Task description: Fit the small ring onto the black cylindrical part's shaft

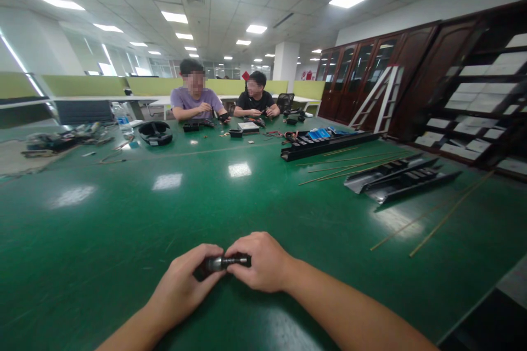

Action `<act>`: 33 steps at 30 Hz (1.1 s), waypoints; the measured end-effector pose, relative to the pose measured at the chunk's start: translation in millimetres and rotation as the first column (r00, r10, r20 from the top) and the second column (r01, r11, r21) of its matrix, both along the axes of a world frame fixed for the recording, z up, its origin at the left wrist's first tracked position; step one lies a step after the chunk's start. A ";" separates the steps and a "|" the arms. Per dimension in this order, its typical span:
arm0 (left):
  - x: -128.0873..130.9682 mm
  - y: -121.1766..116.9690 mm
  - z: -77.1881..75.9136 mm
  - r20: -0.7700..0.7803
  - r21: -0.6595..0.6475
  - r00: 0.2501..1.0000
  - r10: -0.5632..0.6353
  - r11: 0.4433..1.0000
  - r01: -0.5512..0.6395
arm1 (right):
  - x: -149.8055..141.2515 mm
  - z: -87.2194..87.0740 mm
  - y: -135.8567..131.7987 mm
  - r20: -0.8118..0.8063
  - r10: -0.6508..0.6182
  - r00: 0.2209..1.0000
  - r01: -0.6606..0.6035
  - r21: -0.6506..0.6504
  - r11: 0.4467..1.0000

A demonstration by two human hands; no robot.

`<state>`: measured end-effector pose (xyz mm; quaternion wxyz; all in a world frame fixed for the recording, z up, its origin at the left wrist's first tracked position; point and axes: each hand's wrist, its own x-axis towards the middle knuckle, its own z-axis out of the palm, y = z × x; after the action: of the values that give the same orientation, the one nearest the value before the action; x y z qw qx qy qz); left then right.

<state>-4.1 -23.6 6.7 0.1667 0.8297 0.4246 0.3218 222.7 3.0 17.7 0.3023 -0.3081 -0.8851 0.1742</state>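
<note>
Low over the near part of the green table (123, 241), my two hands meet around a small dark cylindrical metal piece (216, 263). Its thick, shiny body lies in my left hand (183, 279), with thumb and fingers closed about it. From that body a thinner stepped shaft points right, toward my right hand (263, 263), whose thumb and fingertips pinch it. The piece lies roughly level. Part of it is hidden by my fingers, so I cannot make out its exact kind.
Black metal channels (395, 181) and thin rods (448, 214) lie on the right. A black headset (155, 134), a plastic bottle (121, 119) and a cluttered pile (61, 140) stand far left. Two people (195, 98) sit opposite, handling small parts. Behind them, a stepladder (385, 96) leans by cabinets.
</note>
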 end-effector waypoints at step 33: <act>-0.7 -0.1 3.2 -0.097 0.268 0.994 -0.040 0.961 0.065 | 1.4 -1.7 1.9 0.067 -0.026 0.997 0.026 0.003 1.000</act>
<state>-4.7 -23.7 9.9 0.0410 0.8693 0.3617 0.3343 224.1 4.9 16.1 0.2748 -0.3250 -0.8909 0.1588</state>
